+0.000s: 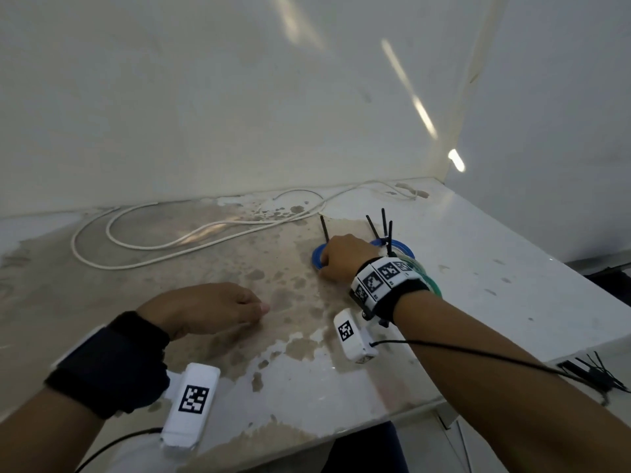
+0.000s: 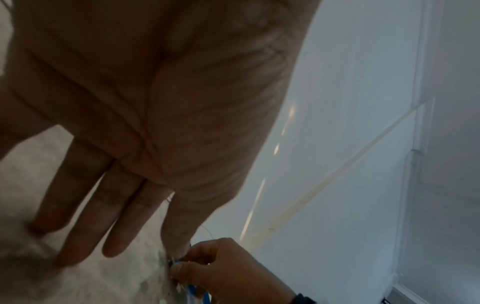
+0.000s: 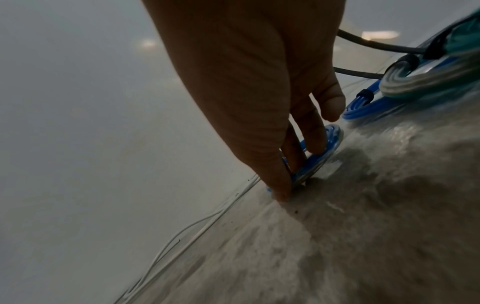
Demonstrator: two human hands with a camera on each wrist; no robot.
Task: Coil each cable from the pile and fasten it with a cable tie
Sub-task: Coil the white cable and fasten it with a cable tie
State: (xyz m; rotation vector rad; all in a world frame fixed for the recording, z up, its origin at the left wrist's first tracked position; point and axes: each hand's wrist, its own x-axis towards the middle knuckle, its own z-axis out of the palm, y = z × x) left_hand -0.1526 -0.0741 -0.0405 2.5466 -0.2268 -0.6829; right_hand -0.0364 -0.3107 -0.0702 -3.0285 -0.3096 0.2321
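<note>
Left hand [image 1: 201,307] hovers over the stained bench [image 1: 478,254], fingers [image 2: 122,216] straight, holding nothing; right hand [image 1: 345,257] further out, fingers [image 3: 275,174] pinching a blue cable coil [image 3: 314,158] on the bench, beside other tied coils [image 3: 415,82]; loose white cable [image 1: 164,245] lies along the wall.

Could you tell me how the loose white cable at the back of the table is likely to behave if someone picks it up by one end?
The white cable lies in long slack loops, so it will probably hang limp and trail. It looks thin, so likely light. Its loops cross each other, so it may snag while being drawn across the table.
</note>
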